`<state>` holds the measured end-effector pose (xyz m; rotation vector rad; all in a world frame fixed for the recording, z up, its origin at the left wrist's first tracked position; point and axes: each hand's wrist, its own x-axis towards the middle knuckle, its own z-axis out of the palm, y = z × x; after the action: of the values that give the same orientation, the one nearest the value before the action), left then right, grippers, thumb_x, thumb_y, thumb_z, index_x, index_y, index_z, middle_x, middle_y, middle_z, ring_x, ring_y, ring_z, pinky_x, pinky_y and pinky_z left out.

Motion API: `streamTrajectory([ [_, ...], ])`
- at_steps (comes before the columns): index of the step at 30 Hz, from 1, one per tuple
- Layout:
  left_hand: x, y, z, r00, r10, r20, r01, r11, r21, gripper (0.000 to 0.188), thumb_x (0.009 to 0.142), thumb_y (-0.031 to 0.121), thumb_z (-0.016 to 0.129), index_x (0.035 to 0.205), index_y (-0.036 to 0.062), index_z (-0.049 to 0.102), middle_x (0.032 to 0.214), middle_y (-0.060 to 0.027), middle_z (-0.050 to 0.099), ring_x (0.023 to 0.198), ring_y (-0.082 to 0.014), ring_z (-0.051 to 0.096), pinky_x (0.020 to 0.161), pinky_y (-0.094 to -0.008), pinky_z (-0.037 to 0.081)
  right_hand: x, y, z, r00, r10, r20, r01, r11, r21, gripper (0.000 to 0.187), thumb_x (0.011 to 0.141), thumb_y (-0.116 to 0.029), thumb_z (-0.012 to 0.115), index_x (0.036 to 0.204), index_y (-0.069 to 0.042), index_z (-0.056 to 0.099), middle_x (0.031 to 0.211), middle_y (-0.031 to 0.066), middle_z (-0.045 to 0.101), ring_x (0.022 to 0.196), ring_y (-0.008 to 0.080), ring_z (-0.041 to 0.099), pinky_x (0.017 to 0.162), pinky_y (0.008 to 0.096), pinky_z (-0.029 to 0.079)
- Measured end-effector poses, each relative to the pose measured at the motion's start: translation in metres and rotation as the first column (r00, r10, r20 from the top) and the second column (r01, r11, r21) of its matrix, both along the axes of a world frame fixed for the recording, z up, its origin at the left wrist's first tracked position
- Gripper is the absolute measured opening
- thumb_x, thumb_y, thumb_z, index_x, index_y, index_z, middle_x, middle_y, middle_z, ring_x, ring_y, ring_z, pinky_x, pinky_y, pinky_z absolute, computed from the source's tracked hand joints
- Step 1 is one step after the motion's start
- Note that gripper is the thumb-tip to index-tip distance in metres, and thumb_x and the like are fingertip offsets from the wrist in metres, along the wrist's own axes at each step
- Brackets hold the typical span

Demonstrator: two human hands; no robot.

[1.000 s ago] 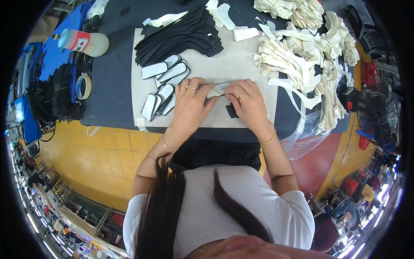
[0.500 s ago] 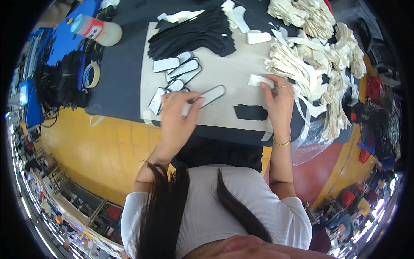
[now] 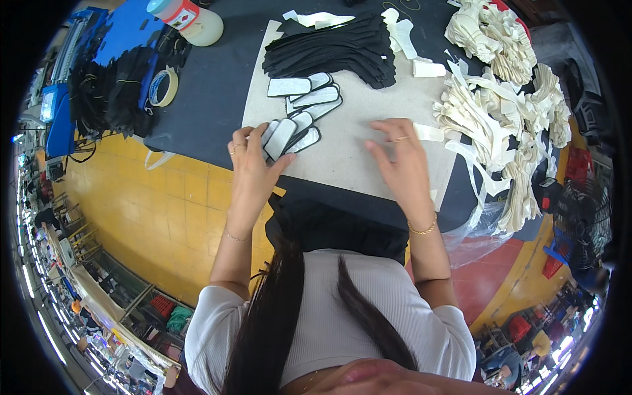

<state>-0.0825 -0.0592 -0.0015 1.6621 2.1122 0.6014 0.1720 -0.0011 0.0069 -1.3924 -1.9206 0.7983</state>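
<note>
Since half a second ago your left hand [image 3: 253, 168] has drawn back toward the near-left corner of the beige mat [image 3: 355, 155], carrying the long grey piece with the black border [image 3: 282, 138] down to the small fan of like pieces [image 3: 299, 131] at the mat's left edge. Your right hand [image 3: 405, 164] has come away from the heap of cream strips [image 3: 500, 112] and now hovers over bare mat near the middle.

Your left fingers are curled around the bordered piece, thumb on its near end, so that hand is closed on it. The piece runs with its long axis pointing away from you and a little to the right, in line with its neighbours, which overlap just beside it. A second cluster of the same pieces [image 3: 309, 95] lies farther up the mat, and beyond that the stack of black cut fabric [image 3: 336, 46].

Your right fingers are spread and slightly bent, holding nothing that shows. One loose cream strip [image 3: 428, 133] lies just beyond the fingertips, to their right, its length running across you; the right hand is by far the nearer one to it, and the main heap sits farther right again.

Off the mat, on the dark counter [image 3: 217, 85], a roll of tape [image 3: 162, 87] and a white bottle with a red label [image 3: 187, 20] stand well to the left, out of either hand's reach as they lie now.
</note>
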Motion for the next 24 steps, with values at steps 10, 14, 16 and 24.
streamTrajectory([
  [10,0.011,0.014,0.005,0.987,-0.146,0.063,0.148,0.988,-0.038,0.061,0.074,0.010,0.082,0.129,0.0018,0.057,0.116,-0.0166,0.056,0.114,-0.0365,0.051,0.094,-0.0420,0.047,-0.065,0.014,-0.007,0.987,0.159,0.001,-0.155,0.965,-0.209,0.047,0.087,-0.017,0.075,0.129,0.000,0.061,0.109,0.0142,0.061,0.075,0.0225,0.067,0.074,0.0339,0.053],
  [14,0.013,0.013,0.005,0.981,-0.149,0.123,0.152,0.988,-0.011,0.056,0.075,0.009,0.080,0.125,0.0014,0.058,0.116,-0.0164,0.057,0.113,-0.0361,0.052,0.094,-0.0416,0.047,-0.064,0.015,-0.003,0.985,0.173,0.017,-0.166,0.963,-0.212,0.053,0.085,-0.020,0.078,0.130,0.000,0.060,0.109,0.0125,0.057,0.074,0.0213,0.066,0.074,0.0335,0.053],
  [16,0.015,0.011,0.005,0.981,-0.176,0.082,0.173,0.984,0.044,0.054,0.075,0.007,0.079,0.124,0.0011,0.059,0.116,-0.0163,0.056,0.113,-0.0354,0.053,0.094,-0.0409,0.047,-0.063,0.017,-0.003,0.984,0.180,-0.005,-0.177,0.962,-0.206,0.054,0.083,-0.021,0.079,0.129,0.000,0.060,0.109,0.0118,0.056,0.074,0.0212,0.066,0.074,0.0335,0.052],
  [24,0.016,0.011,0.004,0.963,-0.184,0.196,0.188,0.982,-0.004,0.061,0.073,0.008,0.082,0.128,0.0010,0.057,0.121,-0.0154,0.055,0.115,-0.0350,0.053,0.098,-0.0425,0.046,-0.059,0.013,-0.006,0.959,0.280,0.048,-0.262,0.938,-0.226,0.057,0.079,-0.019,0.082,0.129,-0.005,0.060,0.111,0.0103,0.055,0.079,0.0232,0.064,0.076,0.0363,0.052],
])
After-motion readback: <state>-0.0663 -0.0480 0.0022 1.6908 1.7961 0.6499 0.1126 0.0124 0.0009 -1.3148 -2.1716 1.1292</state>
